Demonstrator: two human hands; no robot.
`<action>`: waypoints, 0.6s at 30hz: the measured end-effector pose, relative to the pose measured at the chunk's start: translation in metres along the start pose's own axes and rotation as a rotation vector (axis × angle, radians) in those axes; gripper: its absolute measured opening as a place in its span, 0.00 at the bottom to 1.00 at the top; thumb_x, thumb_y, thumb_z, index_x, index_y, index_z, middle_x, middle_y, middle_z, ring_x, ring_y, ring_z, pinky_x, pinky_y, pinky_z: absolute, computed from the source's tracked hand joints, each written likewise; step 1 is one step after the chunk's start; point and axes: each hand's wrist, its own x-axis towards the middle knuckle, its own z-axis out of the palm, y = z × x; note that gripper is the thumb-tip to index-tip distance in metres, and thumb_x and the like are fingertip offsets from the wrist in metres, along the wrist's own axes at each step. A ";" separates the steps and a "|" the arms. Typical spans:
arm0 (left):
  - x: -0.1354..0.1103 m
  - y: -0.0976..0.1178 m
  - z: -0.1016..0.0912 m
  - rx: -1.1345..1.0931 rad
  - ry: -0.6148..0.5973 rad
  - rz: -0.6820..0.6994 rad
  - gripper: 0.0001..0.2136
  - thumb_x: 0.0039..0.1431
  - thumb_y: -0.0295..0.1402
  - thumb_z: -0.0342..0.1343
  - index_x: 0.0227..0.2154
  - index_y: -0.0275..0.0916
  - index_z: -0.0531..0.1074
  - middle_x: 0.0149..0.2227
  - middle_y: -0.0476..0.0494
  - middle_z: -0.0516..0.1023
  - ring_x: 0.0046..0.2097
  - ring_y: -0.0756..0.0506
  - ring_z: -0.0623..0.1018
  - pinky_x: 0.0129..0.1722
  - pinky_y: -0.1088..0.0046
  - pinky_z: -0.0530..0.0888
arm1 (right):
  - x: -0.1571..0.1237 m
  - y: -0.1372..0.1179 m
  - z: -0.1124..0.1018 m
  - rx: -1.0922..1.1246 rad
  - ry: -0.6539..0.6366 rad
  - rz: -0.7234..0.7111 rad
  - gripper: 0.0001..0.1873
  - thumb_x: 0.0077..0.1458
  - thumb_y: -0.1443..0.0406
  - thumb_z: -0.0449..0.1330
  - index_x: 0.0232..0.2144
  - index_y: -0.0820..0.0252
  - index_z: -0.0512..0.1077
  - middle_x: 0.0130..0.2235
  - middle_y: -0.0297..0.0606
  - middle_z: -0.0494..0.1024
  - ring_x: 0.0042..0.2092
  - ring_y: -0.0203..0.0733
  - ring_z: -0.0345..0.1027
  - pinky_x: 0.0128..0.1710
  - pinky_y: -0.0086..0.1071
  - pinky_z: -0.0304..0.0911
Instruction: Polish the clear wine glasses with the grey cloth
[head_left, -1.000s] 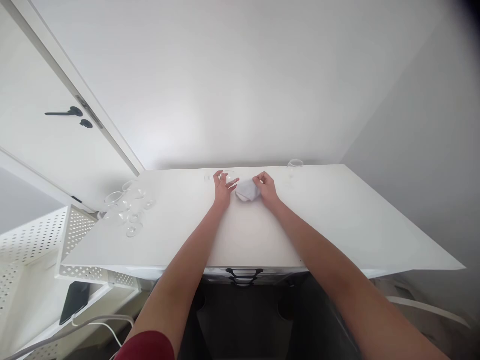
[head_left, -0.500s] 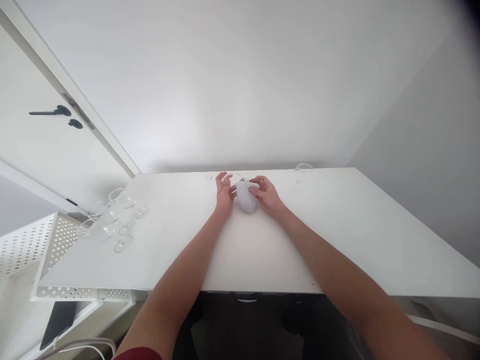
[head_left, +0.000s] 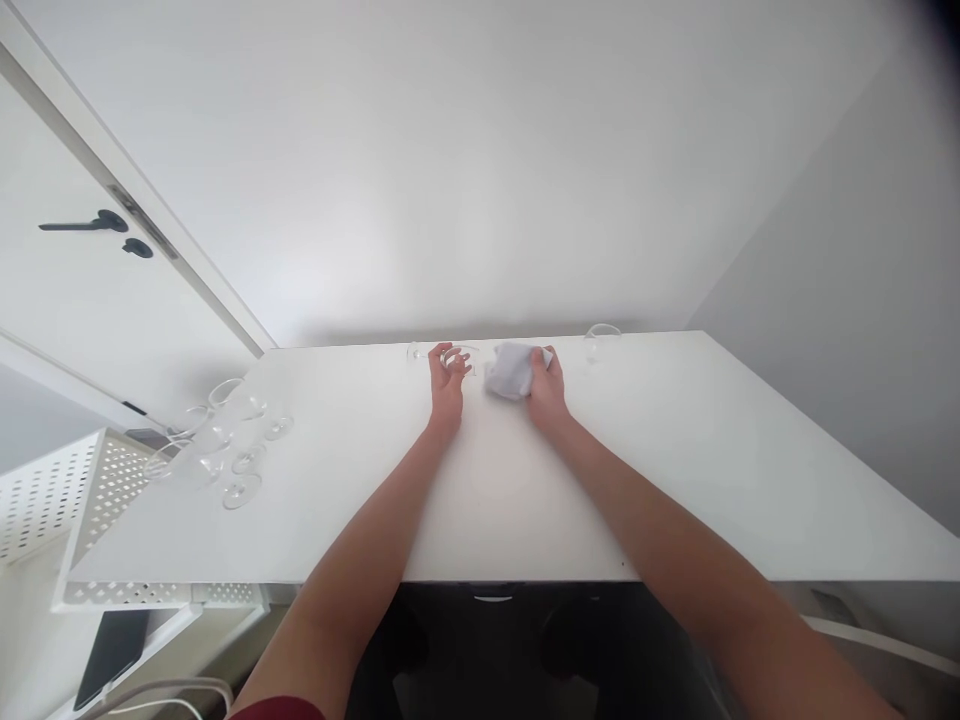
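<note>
My left hand (head_left: pixel 448 378) is closed round the bowl of a clear wine glass (head_left: pixel 471 366). The glass lies on its side, its foot out to the left and its rim toward the right. In my right hand (head_left: pixel 546 385) is a pale grey cloth (head_left: pixel 511 371), bunched and gripped at its right end. The cloth is just right of the glass rim, with a small gap between them. Both hands are over the far part of the white table (head_left: pixel 495 500).
Several clear stemmed glasses (head_left: pixel 241 488) stand crowded at the table's left end. A single glass (head_left: pixel 600 343) stands at the back edge, right of my hands. A white perforated rack (head_left: pixel 112 480) adjoins the left edge. The wall (head_left: pixel 480 180) rises behind the table.
My right hand has pulled the cloth away to the right of the glass and bunched it up. My left hand has stayed at the glass, whose rim now shows uncovered.
</note>
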 end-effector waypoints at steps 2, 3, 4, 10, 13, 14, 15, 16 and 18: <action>0.000 -0.002 0.001 0.015 -0.033 0.019 0.21 0.66 0.51 0.59 0.55 0.51 0.63 0.60 0.40 0.68 0.61 0.41 0.75 0.58 0.62 0.75 | -0.008 0.000 0.010 0.139 0.023 -0.011 0.28 0.57 0.37 0.59 0.34 0.50 0.59 0.35 0.33 0.70 0.38 0.42 0.67 0.37 0.35 0.67; 0.000 -0.002 0.001 0.014 -0.034 0.028 0.21 0.65 0.51 0.59 0.55 0.50 0.63 0.60 0.40 0.68 0.61 0.41 0.75 0.58 0.62 0.74 | -0.012 0.000 0.016 0.184 -0.013 -0.021 0.27 0.58 0.37 0.59 0.34 0.50 0.60 0.36 0.34 0.71 0.39 0.42 0.67 0.37 0.35 0.67; 0.001 -0.002 0.001 0.010 -0.020 0.036 0.22 0.65 0.51 0.59 0.55 0.50 0.63 0.60 0.40 0.67 0.61 0.41 0.74 0.58 0.62 0.75 | -0.017 0.000 0.021 0.196 -0.090 -0.016 0.25 0.58 0.38 0.60 0.35 0.50 0.61 0.38 0.34 0.72 0.40 0.42 0.67 0.39 0.35 0.67; -0.001 -0.004 0.000 0.070 -0.057 0.036 0.23 0.67 0.54 0.54 0.57 0.50 0.60 0.58 0.40 0.69 0.51 0.44 0.77 0.51 0.65 0.76 | -0.034 -0.005 0.029 -0.065 -0.436 -0.034 0.41 0.55 0.52 0.69 0.65 0.41 0.55 0.51 0.38 0.75 0.44 0.44 0.70 0.46 0.39 0.69; -0.005 -0.003 0.002 0.146 -0.212 0.029 0.22 0.69 0.55 0.50 0.58 0.49 0.62 0.54 0.41 0.72 0.47 0.45 0.76 0.50 0.65 0.75 | -0.034 -0.006 0.024 -0.215 -0.474 -0.115 0.54 0.58 0.57 0.66 0.75 0.45 0.38 0.58 0.44 0.71 0.50 0.46 0.70 0.54 0.44 0.67; -0.006 -0.002 0.003 0.161 -0.237 0.033 0.22 0.69 0.55 0.49 0.58 0.49 0.62 0.54 0.40 0.72 0.47 0.45 0.76 0.51 0.65 0.74 | -0.033 -0.006 0.023 -0.243 -0.477 -0.126 0.54 0.59 0.58 0.64 0.76 0.46 0.36 0.58 0.44 0.71 0.51 0.47 0.69 0.56 0.45 0.66; -0.007 -0.001 0.003 0.170 -0.242 0.042 0.22 0.70 0.55 0.49 0.58 0.49 0.63 0.54 0.40 0.72 0.47 0.45 0.76 0.51 0.65 0.74 | -0.032 -0.006 0.022 -0.255 -0.477 -0.133 0.53 0.60 0.58 0.63 0.76 0.46 0.36 0.57 0.44 0.71 0.51 0.47 0.69 0.57 0.46 0.66; -0.007 0.000 0.003 0.174 -0.232 0.052 0.22 0.69 0.55 0.50 0.58 0.49 0.63 0.55 0.39 0.71 0.48 0.45 0.76 0.51 0.65 0.74 | -0.031 -0.005 0.022 -0.257 -0.474 -0.139 0.51 0.60 0.58 0.62 0.76 0.46 0.37 0.57 0.43 0.72 0.52 0.48 0.69 0.58 0.47 0.66; -0.007 0.001 0.003 0.163 -0.190 0.063 0.22 0.69 0.54 0.51 0.58 0.49 0.63 0.56 0.39 0.70 0.50 0.45 0.76 0.52 0.65 0.74 | -0.028 -0.003 0.021 -0.262 -0.447 -0.164 0.48 0.60 0.57 0.62 0.75 0.46 0.44 0.57 0.43 0.72 0.53 0.49 0.69 0.58 0.48 0.66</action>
